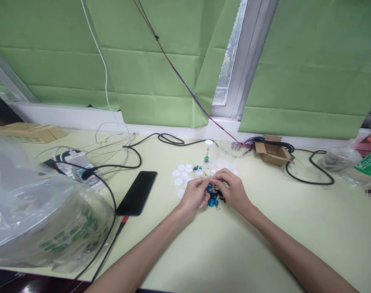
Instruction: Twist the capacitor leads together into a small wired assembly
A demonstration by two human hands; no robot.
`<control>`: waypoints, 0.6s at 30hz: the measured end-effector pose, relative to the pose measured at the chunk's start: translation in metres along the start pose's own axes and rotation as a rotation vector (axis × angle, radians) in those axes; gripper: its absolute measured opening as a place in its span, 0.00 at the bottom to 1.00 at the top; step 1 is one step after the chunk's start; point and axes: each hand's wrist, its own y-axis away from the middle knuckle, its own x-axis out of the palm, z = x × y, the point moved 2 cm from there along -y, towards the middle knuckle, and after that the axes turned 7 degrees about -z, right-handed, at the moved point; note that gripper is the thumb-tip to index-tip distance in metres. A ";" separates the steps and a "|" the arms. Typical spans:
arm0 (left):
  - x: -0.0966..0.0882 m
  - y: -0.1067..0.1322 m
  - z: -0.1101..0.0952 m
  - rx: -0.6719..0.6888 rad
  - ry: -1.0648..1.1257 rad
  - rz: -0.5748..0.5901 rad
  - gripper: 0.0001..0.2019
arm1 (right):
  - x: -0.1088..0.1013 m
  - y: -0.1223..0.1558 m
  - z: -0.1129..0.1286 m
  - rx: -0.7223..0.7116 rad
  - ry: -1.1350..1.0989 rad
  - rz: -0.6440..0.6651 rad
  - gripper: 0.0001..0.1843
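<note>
My left hand (194, 193) and my right hand (231, 189) meet above the pale table (252, 252), fingertips pinched close together. A small shiny blue piece (209, 188) shows at the left fingertips, and a thin metal-coloured bit sticks up between the hands. What the right fingers grip is too small to make out. Under and between the hands lies a pile of shiny blue and black small parts (214, 201). Several round white caps (178, 181) lie beyond my left hand. Behind them stands a small upright item with a green middle and white top (206, 159).
A black phone (138, 193) with a cable lies left of my arm. A big clear plastic bag (51, 228) fills the left side. Chargers and cables (78, 162) spread behind it. At the back right are a small open cardboard box (272, 154) and a plastic bottle (361, 167).
</note>
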 end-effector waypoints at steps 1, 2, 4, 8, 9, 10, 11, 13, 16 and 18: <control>0.000 0.000 0.000 -0.002 0.001 -0.005 0.16 | 0.000 0.000 0.001 -0.004 -0.002 0.004 0.07; 0.000 0.001 0.000 -0.006 0.002 -0.007 0.16 | 0.000 0.000 0.002 -0.007 -0.004 0.007 0.07; 0.000 0.002 -0.001 -0.014 0.002 -0.012 0.15 | 0.001 0.001 0.003 -0.014 -0.008 0.011 0.08; 0.001 0.003 -0.002 -0.025 0.002 -0.013 0.15 | 0.002 0.002 0.003 -0.035 -0.011 0.019 0.07; 0.001 0.004 -0.002 -0.026 0.001 -0.015 0.14 | 0.003 0.002 0.002 -0.041 -0.011 0.022 0.07; 0.001 0.004 -0.002 -0.028 0.001 -0.018 0.14 | 0.003 0.002 0.002 -0.047 -0.010 0.024 0.07; 0.001 0.004 -0.002 -0.031 0.002 -0.021 0.14 | 0.003 0.002 0.002 -0.052 -0.008 0.027 0.07; 0.001 0.003 -0.002 -0.038 0.009 -0.023 0.14 | 0.003 0.002 0.002 -0.059 -0.003 0.030 0.07; 0.001 0.003 -0.002 -0.046 0.025 -0.021 0.15 | 0.002 0.003 0.002 -0.062 0.007 0.031 0.08; 0.001 0.003 -0.001 -0.052 0.039 -0.023 0.15 | 0.002 0.003 0.002 -0.061 0.009 0.031 0.08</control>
